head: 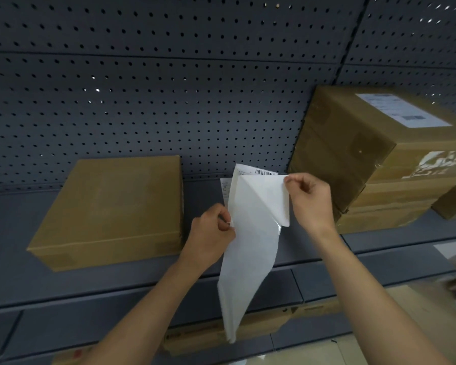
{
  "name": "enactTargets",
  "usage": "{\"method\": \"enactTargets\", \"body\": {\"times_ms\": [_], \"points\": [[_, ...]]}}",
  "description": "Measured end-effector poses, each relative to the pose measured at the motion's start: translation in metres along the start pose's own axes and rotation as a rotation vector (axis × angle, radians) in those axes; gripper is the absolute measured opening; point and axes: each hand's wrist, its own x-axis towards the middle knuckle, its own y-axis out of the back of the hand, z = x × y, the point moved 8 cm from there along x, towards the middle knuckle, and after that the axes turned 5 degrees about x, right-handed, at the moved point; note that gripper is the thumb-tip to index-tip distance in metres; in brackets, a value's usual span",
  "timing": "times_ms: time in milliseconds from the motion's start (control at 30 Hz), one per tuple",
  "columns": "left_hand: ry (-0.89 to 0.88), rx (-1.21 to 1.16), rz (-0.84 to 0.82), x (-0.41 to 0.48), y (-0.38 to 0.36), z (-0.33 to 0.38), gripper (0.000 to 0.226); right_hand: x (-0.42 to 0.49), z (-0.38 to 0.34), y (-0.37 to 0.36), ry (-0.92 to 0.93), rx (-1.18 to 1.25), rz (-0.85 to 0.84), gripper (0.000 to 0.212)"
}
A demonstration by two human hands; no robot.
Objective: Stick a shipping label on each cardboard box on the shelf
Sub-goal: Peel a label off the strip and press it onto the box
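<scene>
Setting: grey metal shelf [132, 283] backed by a perforated grey panel [169, 101], seen from above and in front.
Lower level: cardboard boxes [261, 327] show beneath the near shelf edge, partly hidden by the forearms and the paper.
Label sheets: a white stack of sheets [245, 272] hangs in front of the shelf edge between both hands, its lower corner pointing down.
Left hand [211, 238]: grip closed in a pinch on the left edge of the stack of sheets, thumb and fingers pressed together.
Right hand [311, 198]: grip closed in a pinch on the top corner of a peeling label [263, 196], thumb against forefinger.
Peeling label: white back facing the camera, folded away from the stack along a diagonal line, lower part still attached; printed text and a barcode show at the top edge behind it.
Flat box [111, 206]: lies on the shelf to the left of the hands, top face bare brown cardboard.
Tall box stack [353, 159]: stands on the shelf to the right and farther back, against the panel.
Applied label [403, 109]: white, printed, flat on the top face of the tall box stack.
</scene>
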Motion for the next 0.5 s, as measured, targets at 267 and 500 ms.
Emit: {"method": "enactTargets", "body": {"times_ms": [267,500], "points": [[0.086,0.147,-0.203,-0.009,-0.012,-0.018,0.008,0.026,-0.018,0.016,0.026,-0.106,0.014,0.012],[0.161,0.197,-0.305,-0.014,-0.014,-0.029,0.006,0.034,-0.045,0.023,0.100,-0.189,0.028,0.013]]}}
